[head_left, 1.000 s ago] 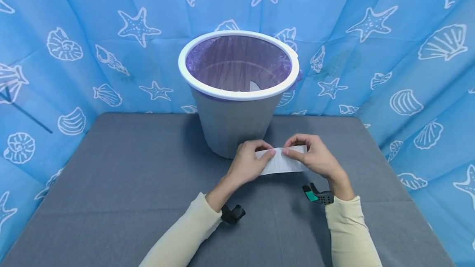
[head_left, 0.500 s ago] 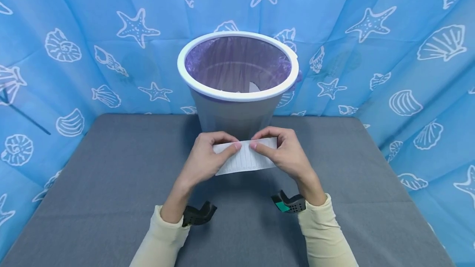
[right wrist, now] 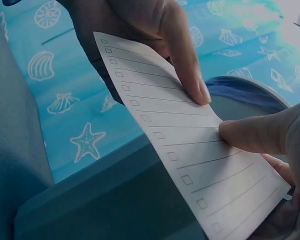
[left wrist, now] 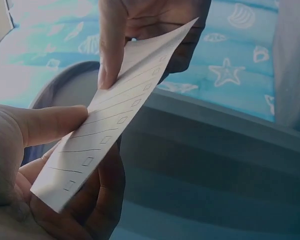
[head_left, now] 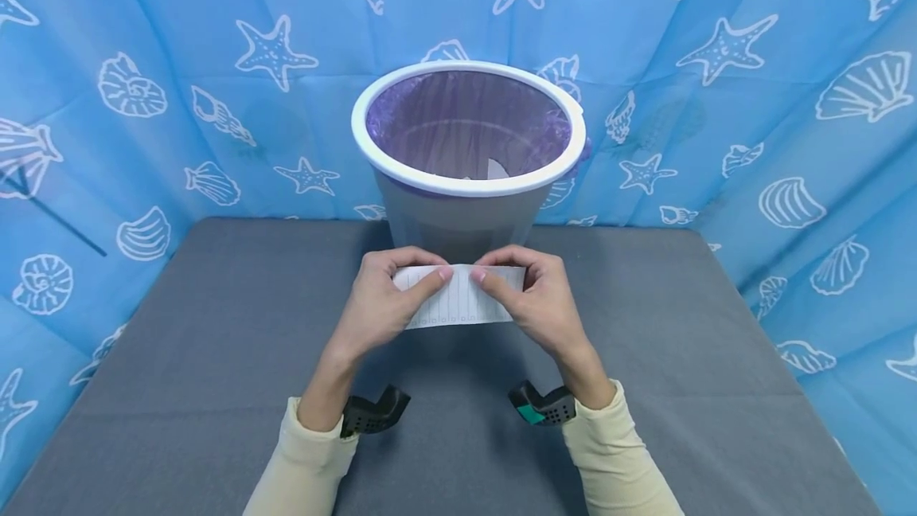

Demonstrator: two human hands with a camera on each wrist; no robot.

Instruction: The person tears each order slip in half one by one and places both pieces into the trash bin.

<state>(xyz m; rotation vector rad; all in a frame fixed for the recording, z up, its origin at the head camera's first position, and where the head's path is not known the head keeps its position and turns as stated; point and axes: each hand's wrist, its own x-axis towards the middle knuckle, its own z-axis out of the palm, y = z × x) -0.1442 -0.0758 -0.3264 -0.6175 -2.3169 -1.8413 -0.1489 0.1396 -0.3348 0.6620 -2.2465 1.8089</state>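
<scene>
A strip of white paper [head_left: 458, 302], printed with ruled lines and a row of small checkboxes, is held up in front of the bin. My left hand [head_left: 383, 297] pinches its upper edge, thumb on the near face and fingers behind. Close beside it, my right hand [head_left: 533, 297] pinches the same edge in the same way, the two thumbs a little apart. Both wrist views show the paper [left wrist: 107, 117] whole, slightly bent, with no tear that I can see. Fingers behind the paper are partly hidden.
A grey waste bin [head_left: 458, 221] with a white rim and purple liner stands just behind the hands at the table's back. Inside lies a white scrap [head_left: 497, 170]. Grey cloth covers the table [head_left: 215, 365]; a blue seashell curtain [head_left: 286, 126] hangs around it.
Both hands have carried the paper leftward and slightly up, from right of the bin to in front of it. The paper is now more level, still pinched by both hands.
</scene>
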